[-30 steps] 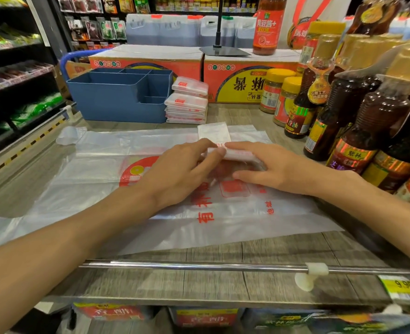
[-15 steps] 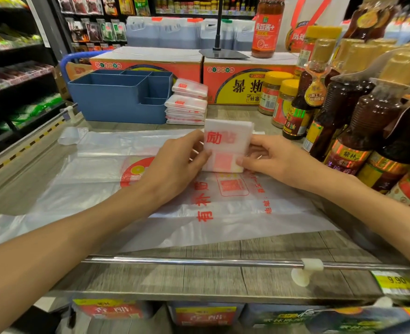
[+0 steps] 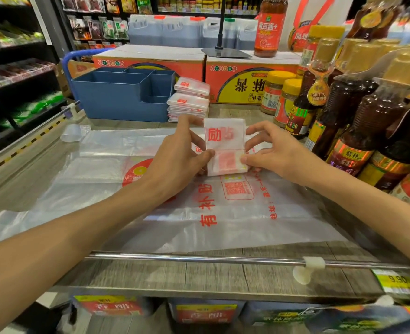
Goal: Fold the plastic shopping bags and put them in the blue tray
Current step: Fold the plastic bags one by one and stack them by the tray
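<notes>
- Pinching a folded bag [image 3: 224, 147] between them, both hands now hold it lifted and tilted upright above the desk [image 3: 223, 273], higher than a second ago, when it was pressed flat under the fingers.
- Left hand [image 3: 177, 160] grips the packet's left edge, thumb at its lower half; right hand [image 3: 271, 153] nips the lower right corner between thumb and forefinger, the other fingers spread loosely.
- Folded bag is a small, thick white rectangle of thin crinkled plastic with red print, a crease running across its middle.
- Beneath it a flat bag [image 3: 199, 208], translucent and glossy with red lettering and a square code, lies spread over the middle of the wood-grain desk, unmoved.
- Blue tray [image 3: 117, 102], rigid matte plastic with several compartments, sits at the far left edge of the desk.
- Just beside its right wall stands a stack of folded bags [image 3: 189, 102].
- Metal rail [image 3: 199, 257], round and shiny, runs along the near edge.
</notes>
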